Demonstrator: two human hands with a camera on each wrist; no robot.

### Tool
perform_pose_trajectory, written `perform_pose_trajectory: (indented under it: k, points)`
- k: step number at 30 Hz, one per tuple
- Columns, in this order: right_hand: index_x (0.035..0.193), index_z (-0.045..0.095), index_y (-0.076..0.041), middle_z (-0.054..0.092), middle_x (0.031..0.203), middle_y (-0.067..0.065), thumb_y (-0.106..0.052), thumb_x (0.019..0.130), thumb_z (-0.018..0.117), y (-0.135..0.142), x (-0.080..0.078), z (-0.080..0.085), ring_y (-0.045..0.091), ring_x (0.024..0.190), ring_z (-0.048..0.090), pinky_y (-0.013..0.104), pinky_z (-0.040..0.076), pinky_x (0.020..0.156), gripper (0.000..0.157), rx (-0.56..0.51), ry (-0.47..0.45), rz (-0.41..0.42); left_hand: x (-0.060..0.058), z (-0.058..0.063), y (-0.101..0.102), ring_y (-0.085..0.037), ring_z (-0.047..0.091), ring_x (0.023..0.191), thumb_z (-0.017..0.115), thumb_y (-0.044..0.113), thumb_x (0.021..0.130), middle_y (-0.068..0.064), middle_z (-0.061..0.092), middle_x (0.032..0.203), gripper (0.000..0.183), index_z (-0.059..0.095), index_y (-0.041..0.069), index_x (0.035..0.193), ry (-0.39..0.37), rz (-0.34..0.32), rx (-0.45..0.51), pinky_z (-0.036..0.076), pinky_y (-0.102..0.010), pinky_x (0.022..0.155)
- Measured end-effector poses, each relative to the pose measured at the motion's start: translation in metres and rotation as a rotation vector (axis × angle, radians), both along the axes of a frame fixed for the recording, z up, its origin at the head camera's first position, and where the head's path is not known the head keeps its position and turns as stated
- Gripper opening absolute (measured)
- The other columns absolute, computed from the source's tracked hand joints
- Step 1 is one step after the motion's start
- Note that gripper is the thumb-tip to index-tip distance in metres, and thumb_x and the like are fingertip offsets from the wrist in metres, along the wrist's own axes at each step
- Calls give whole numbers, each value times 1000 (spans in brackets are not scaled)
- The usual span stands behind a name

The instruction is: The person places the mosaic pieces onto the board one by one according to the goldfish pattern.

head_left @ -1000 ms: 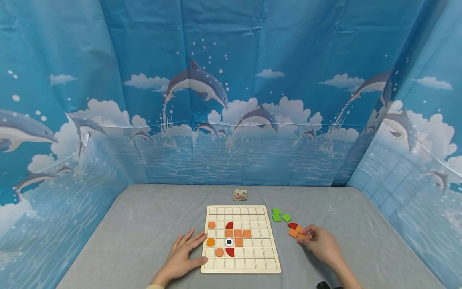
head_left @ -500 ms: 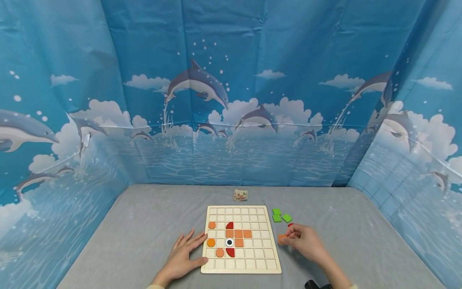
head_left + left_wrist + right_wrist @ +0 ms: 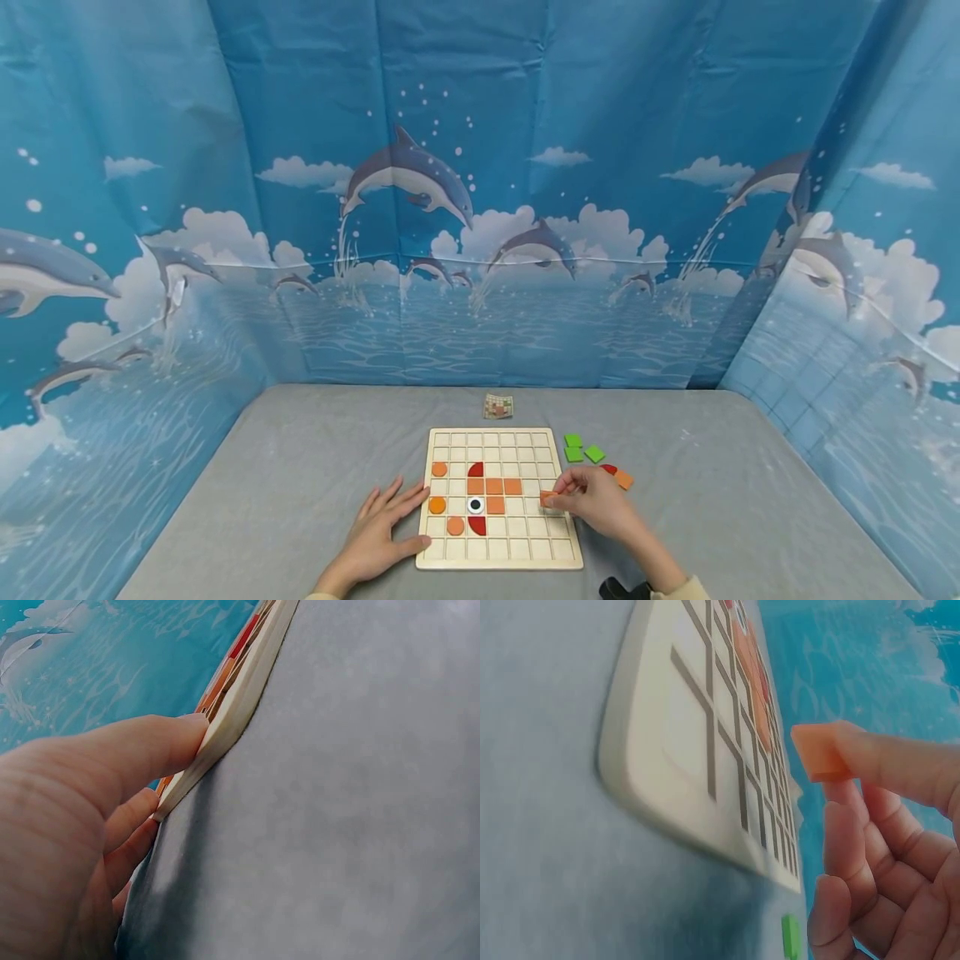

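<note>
A pale wooden grid board (image 3: 538, 527) lies on the table. At its left edge rests my left hand (image 3: 373, 527), fingers spread, with the thumb (image 3: 161, 746) touching the rim in the left wrist view. My right hand (image 3: 600, 502) is over the board's right side and pinches an orange square tile (image 3: 817, 754) between thumb and fingers. On the grid sit several orange square tiles (image 3: 493, 486), orange discs (image 3: 437, 505), two red quarter-round pieces (image 3: 477, 525) and a white disc with a black dot (image 3: 476, 505).
Several green square tiles (image 3: 573, 454) lie right of the board. Just behind my right hand are a red piece (image 3: 608, 468) and an orange square tile (image 3: 624, 480). A small printed card (image 3: 498, 406) lies beyond the board. A dolphin-print curtain (image 3: 480, 325) surrounds the table.
My right hand has picked up an orange square tile from the loose pieces and carried it left over the board. The left hand has stayed in place.
</note>
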State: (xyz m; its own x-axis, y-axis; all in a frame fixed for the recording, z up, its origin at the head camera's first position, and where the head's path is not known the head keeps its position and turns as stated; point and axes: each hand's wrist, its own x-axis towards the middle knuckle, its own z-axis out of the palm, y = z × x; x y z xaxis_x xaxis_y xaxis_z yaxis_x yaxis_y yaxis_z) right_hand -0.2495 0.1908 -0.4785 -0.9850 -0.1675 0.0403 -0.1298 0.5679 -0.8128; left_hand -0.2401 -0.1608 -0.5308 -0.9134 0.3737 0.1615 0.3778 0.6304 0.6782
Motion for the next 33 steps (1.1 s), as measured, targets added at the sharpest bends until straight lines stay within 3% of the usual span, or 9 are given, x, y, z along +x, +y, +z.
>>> perform_pose_trajectory:
  k: [8, 33]
  points:
    - [79, 65, -8, 56, 64, 0, -21, 81, 77, -13, -2, -3, 18, 54, 52, 27, 42, 44, 17, -41, 1, 50, 0, 0, 0, -36, 20, 139, 71, 47, 80, -1, 45, 143, 68, 54, 15, 137, 3, 10, -2, 2, -56, 108]
    - [80, 66, -10, 58, 67, -2, -12, 84, 72, -35, -10, -10, 17, 54, 56, 27, 45, 45, 8, 18, -4, 112, -1, 0, -1, -36, 19, 139, 71, 49, 79, -1, 45, 143, 70, 53, 16, 138, -15, 7, -11, 1, -58, 107]
